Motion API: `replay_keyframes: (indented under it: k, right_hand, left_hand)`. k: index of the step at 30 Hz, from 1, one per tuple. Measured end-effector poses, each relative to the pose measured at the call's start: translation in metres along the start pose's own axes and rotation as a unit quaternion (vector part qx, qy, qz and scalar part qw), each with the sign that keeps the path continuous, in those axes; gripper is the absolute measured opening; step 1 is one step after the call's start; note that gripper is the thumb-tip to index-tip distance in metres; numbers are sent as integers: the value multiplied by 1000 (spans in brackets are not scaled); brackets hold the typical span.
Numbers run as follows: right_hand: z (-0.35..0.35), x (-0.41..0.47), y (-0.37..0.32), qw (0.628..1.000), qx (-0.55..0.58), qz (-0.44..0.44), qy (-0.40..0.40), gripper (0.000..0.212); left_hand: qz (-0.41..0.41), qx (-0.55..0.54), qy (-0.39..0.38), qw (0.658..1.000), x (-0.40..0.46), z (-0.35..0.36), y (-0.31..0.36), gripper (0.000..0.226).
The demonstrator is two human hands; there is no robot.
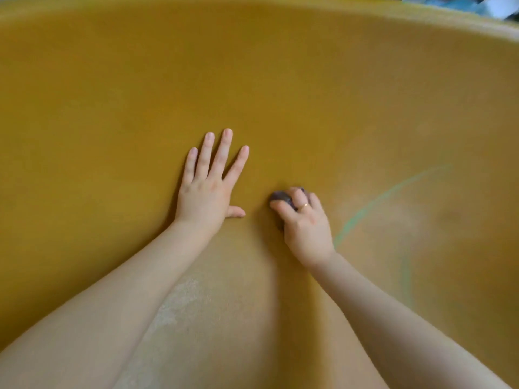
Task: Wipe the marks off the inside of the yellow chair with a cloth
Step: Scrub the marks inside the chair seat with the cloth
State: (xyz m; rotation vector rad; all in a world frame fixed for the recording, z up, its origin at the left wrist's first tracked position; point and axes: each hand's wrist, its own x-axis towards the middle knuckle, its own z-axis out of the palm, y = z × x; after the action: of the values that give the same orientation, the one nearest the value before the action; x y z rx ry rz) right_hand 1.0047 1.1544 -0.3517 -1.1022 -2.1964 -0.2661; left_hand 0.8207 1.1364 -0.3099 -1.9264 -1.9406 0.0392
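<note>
Purple cloth (280,198) in right hand (304,226)

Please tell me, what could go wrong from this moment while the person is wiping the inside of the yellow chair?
1. The right hand holds the dark cloth bunched small, so each stroke probably covers little and may only smear the green mark beside it.
2. The whitish patch lies between the forearms, low in view, and could be overlooked.
3. The left hand presses flat on the yellow chair; on a smooth curved surface it might slip.
</note>
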Motion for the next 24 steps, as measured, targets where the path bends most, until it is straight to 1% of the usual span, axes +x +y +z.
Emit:
replay_keyframes:
  k: [2,4,5,6,7,8,9,10,11,12,13,14,15,16,17,18,19,20,21,24]
  right_hand:
    - [-2,-32,-22,994,42,4,-97,31]
    - [-16,-39,-34,978,80,28,-190,34]
    - [-26,-36,-36,962,116,65,-239,33]
    - [-38,-31,-37,933,177,126,-286,28]
    - [-51,-27,-39,877,291,218,-314,23]
    - [-65,-20,-42,792,427,317,-299,23]
    - [-78,-13,-44,693,552,389,-255,24]
    - [-88,-8,-44,591,650,428,-211,24]
    - [-96,-5,-44,512,714,444,-176,24]
    - [-102,-2,-43,456,754,447,-155,25]
    - [-106,0,-44,420,775,448,-148,29]
    - [-108,1,-46,393,788,452,-142,34]
    - [-108,2,-48,357,799,466,-134,43]
    - [-108,2,-51,308,814,476,-129,55]
    - [-107,3,-53,267,828,475,-127,60]
    - [-107,3,-55,240,840,471,-125,59]
    - [-105,3,-56,226,844,472,-115,57]
    - [-102,2,-56,214,846,477,-102,58]
    - [-99,1,-55,202,850,478,-93,62]
    - [-92,-2,-53,175,857,475,-95,87]
  left_hand:
    - [-8,-15,-28,999,-1,-10,1,126]
    - [10,-43,-81,996,-3,-24,0,113]
    - [16,-70,-100,992,-6,-31,-2,102]
    - [15,-116,-108,987,-9,-38,-5,90]
    - [3,-181,-103,978,-15,-44,-9,78]
    - [-10,-255,-78,964,-22,-48,-14,66]
    - [-16,-333,-52,941,-28,-52,-18,56]
    - [-13,-409,-43,911,-35,-56,-22,46]
    - [-1,-477,-48,878,-41,-62,-24,36]
    - [11,-540,-56,840,-46,-69,-24,29]
    - [13,-596,-64,801,-51,-76,-22,26]
    - [3,-643,-69,762,-55,-84,-19,24]
    - [-12,-685,-77,725,-57,-91,-16,24]
    - [-24,-721,-90,687,-59,-95,-13,26]
    - [-28,-750,-110,652,-61,-98,-10,27]
    - [-24,-771,-131,623,-64,-100,-7,29]
    - [-16,-781,-150,606,-66,-101,-4,31]
    - [-7,-780,-161,605,-67,-100,-1,34]
    - [0,-774,-167,610,-68,-99,1,37]
    - [-2,-768,-169,618,-69,-89,4,43]
